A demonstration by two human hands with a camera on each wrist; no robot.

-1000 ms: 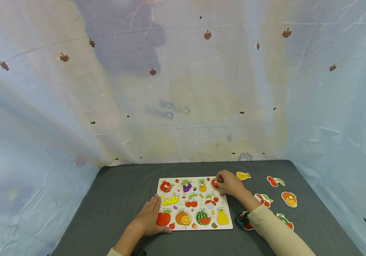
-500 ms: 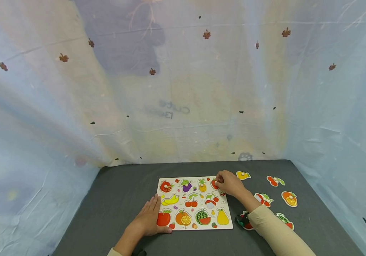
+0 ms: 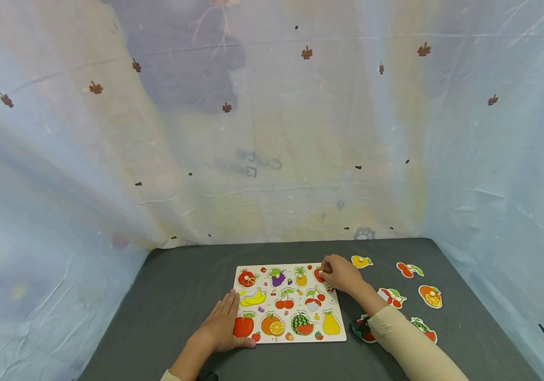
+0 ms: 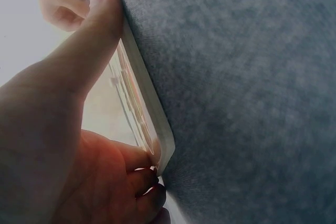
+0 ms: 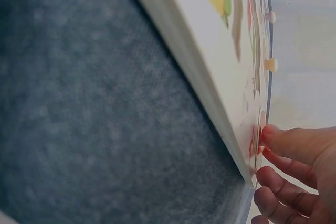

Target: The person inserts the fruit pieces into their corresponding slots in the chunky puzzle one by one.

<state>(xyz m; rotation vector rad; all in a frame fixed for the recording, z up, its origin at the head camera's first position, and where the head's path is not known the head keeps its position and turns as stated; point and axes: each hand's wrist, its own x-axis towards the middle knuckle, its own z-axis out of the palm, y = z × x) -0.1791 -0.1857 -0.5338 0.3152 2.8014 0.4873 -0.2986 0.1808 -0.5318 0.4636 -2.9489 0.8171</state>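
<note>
- The puzzle board (image 3: 291, 302) lies flat on the gray table (image 3: 167, 296), low in the middle of the head view.
- The left hand (image 3: 219, 324) rests on the board's lower left corner. Its fingers are straight and flat, and the thumb lies along the near edge. It presses but grips nothing.
- The right hand (image 3: 341, 273) is at the board's upper right corner. Its fingers are curled and pinch a red fruit piece (image 3: 318, 274) there, at its little white knob.
- That piece looks thin, stiff and light, like wood. I think the knob is the best spot to hold it, because the flat face looks smooth and may slip.
- The board looks stiff and light too, so it could slide on the table. A flat hand on a corner should keep it put.
- More fruit pieces lie loose on the right of the frame, like an orange piece (image 3: 430, 296) and a yellow piece (image 3: 361, 261).
</note>
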